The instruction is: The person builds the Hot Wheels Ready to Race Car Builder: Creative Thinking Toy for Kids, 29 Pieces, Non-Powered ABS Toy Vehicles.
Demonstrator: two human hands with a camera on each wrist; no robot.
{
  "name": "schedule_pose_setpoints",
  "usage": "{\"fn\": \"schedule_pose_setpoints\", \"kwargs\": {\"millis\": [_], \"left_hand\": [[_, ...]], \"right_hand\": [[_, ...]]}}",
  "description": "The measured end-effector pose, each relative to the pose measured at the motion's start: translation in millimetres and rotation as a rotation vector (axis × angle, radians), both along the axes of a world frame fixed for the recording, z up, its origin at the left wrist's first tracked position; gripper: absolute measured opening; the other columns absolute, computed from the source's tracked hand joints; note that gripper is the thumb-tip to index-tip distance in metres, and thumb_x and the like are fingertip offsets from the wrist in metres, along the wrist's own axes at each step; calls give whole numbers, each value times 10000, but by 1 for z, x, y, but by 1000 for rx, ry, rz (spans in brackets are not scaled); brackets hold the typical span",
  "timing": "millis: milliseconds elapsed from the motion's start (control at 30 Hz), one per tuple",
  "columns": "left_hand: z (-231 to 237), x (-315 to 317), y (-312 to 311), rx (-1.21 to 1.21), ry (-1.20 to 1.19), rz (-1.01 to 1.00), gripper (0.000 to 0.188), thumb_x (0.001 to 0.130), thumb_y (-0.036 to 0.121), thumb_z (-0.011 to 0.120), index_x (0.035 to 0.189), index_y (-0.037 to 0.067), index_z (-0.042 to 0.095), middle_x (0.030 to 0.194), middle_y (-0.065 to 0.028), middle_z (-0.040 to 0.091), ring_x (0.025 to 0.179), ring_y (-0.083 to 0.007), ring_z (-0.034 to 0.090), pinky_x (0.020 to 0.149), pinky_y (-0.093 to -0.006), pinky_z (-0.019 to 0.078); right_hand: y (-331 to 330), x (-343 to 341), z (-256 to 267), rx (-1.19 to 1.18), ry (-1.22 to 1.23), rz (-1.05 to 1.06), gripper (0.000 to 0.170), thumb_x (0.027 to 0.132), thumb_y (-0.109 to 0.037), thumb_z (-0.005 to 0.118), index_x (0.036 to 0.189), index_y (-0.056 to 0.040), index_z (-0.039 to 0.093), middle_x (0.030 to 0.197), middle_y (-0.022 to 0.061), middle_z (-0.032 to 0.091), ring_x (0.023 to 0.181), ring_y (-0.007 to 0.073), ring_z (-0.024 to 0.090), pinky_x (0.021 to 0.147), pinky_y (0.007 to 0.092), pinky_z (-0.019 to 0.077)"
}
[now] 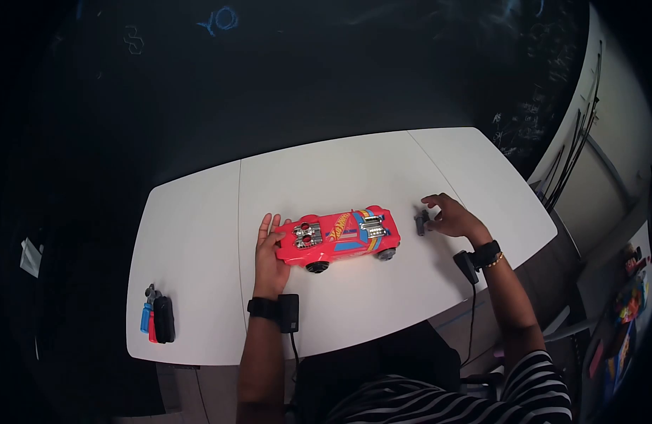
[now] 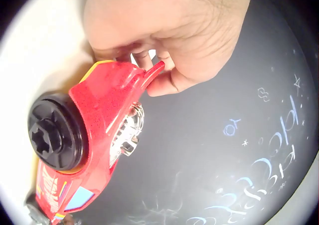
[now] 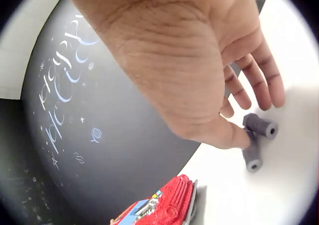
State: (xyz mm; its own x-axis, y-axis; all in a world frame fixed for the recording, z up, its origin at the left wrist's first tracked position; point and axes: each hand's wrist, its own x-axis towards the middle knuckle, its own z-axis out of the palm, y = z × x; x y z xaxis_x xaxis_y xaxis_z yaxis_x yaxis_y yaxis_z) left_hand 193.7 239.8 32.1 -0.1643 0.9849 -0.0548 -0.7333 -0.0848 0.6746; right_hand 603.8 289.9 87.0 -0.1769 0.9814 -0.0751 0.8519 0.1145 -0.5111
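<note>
A red toy car (image 1: 333,237) with chrome engine parts and blue windows stands on the white table. My left hand (image 1: 269,263) grips one end of it, the thumb over the raised red edge; in the left wrist view that edge (image 2: 155,74) sits between thumb and fingers. A black wheel (image 2: 57,131) shows close by. My right hand (image 1: 453,218) reaches over small grey cylindrical pieces (image 1: 421,221) with holed ends, to the right of the car. In the right wrist view its thumb tip overlaps the grey pieces (image 3: 252,154), and the other fingers extend above them, apart.
At the table's left end lie a blue-handled tool (image 1: 146,318), a red-handled tool (image 1: 153,328) and a black case (image 1: 164,319). Behind the table (image 1: 199,212) rises a blackboard (image 1: 305,85) with chalk drawings. Cables hang from both wrist cameras. Colourful items (image 1: 630,304) lie at the far right.
</note>
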Motion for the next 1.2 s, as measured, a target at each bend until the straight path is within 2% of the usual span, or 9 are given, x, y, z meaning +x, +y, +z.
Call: {"fn": "schedule_pose_setpoints", "kwargs": {"millis": [167, 367, 467, 533, 633, 700, 800, 1000, 1200], "left_hand": [[-1, -1, -2, -6, 11, 5, 659, 925, -59, 503, 1549, 83, 346, 1551, -105, 406, 1454, -284, 416, 1185, -438, 412], [-1, 0, -1, 1, 6, 2, 658, 923, -58, 506, 1547, 81, 350, 1543, -111, 408, 1449, -285, 422, 1182, -437, 415], [-1, -1, 0, 4, 12, 7, 652, 924, -58, 506, 1543, 79, 356, 1534, -115, 412, 1442, -286, 429, 1178, -438, 419], [-2, -1, -1, 3, 20, 11, 648, 924, -58, 507, 1541, 77, 359, 1531, -117, 414, 1438, -286, 433, 1176, -439, 422], [-1, -2, -1, 0, 0, 3, 644, 925, -59, 510, 1537, 73, 361, 1534, -119, 409, 1432, -283, 440, 1172, -438, 426], [-2, -2, -1, 14, -7, -5, 638, 925, -62, 510, 1532, 70, 365, 1530, -119, 409, 1428, -289, 442, 1169, -440, 428], [-5, -3, 2, 17, -28, 0, 631, 924, -66, 509, 1524, 69, 369, 1510, -116, 416, 1422, -297, 447, 1168, -441, 429], [-4, -3, 0, 10, -45, -17, 626, 922, -63, 513, 1517, 70, 372, 1490, -114, 413, 1418, -296, 449, 1169, -436, 428], [-3, -2, 1, 1, -29, -19, 618, 928, -54, 509, 1517, 68, 369, 1495, -120, 405, 1421, -297, 442, 1167, -434, 430]], "right_hand": [[18, 9, -33, 139, -112, 34, 552, 810, -124, 700, 1357, -109, 621, 1289, 152, 627, 1048, 308, 693, 950, 391, 555], [13, 10, -14, 148, -256, -86, 376, 784, -112, 708, 1156, -59, 696, 990, 150, 718, 952, 306, 715, 884, 397, 571], [-1, -14, 20, 225, -121, -96, 333, 755, -108, 764, 1064, -44, 657, 897, 136, 708, 852, 268, 721, 809, 365, 581], [-6, -40, 40, 310, 210, -29, 334, 739, -78, 802, 1000, -47, 597, 895, 99, 683, 813, 202, 708, 763, 328, 576], [-6, -84, 52, 386, 491, 276, 282, 829, 4, 741, 1028, -51, 549, 982, 23, 625, 853, 151, 682, 777, 306, 589], [-13, -123, 61, 246, 659, 359, 246, 855, 0, 725, 1034, -56, 566, 1015, 17, 620, 897, 122, 677, 800, 295, 587], [-16, -172, 62, 223, 553, 471, 174, 919, -66, 728, 1061, -41, 629, 1000, 25, 727, 955, 119, 721, 842, 298, 601], [5, -213, 33, 300, 525, 542, 204, 914, -104, 758, 1069, -19, 656, 963, 75, 749, 937, 150, 740, 865, 311, 607], [-4, -215, 36, 357, 201, 622, 154, 901, -148, 751, 1015, -47, 729, 987, 87, 759, 907, 241, 741, 870, 352, 586]]}}
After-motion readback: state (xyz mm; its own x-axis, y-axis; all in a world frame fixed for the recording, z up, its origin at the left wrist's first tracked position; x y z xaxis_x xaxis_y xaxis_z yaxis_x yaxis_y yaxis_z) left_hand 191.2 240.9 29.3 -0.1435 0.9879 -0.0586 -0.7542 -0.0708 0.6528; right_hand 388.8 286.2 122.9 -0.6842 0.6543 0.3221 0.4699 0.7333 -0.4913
